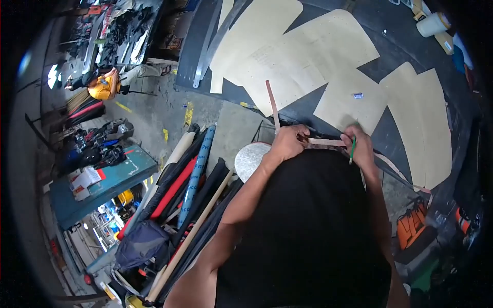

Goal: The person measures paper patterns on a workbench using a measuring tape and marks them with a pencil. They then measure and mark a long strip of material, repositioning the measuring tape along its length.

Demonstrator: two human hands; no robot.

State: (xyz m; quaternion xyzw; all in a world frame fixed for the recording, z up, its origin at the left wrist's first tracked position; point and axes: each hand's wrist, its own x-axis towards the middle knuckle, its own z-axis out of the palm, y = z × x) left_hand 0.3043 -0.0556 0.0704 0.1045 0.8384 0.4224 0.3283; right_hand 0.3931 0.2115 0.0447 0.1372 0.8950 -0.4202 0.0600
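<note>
Pale strip (326,141): a thin tan band lying flat at the near edge of the worktop (393,54), running between the two hands; both of its ends are covered by fingers.
Left hand (287,142): curled shut over the strip's left end, knuckles up; the grip itself is hidden under the hand.
Second strip (272,105): a narrow pinkish length rising from the left hand out across the worktop; it seems to be pinned by the same hand, though the lower end cannot be seen.
Right hand (361,146): closed around a green pen (352,150), its fingers resting on the strip's right end; the pen tip is too small to make out.
Black shirt (308,231): fills the lower middle and cuts off the worktop's near edge and both elbows.
Pattern sheets (308,56): several cream card pieces, overlapping, spread over the dark worktop beyond the hands; faint marks on them are unreadable.
Small blue object (358,95): lies on one sheet, just beyond the right hand; too small to identify.
Cream roll (433,24): at the far right corner, partly cut off by the lens edge.
Metal rule (205,51): along the worktop's left side.
Rolled materials (197,174): red, blue and black tubes leaning by a round grey stool top (250,160), left of the left arm.
</note>
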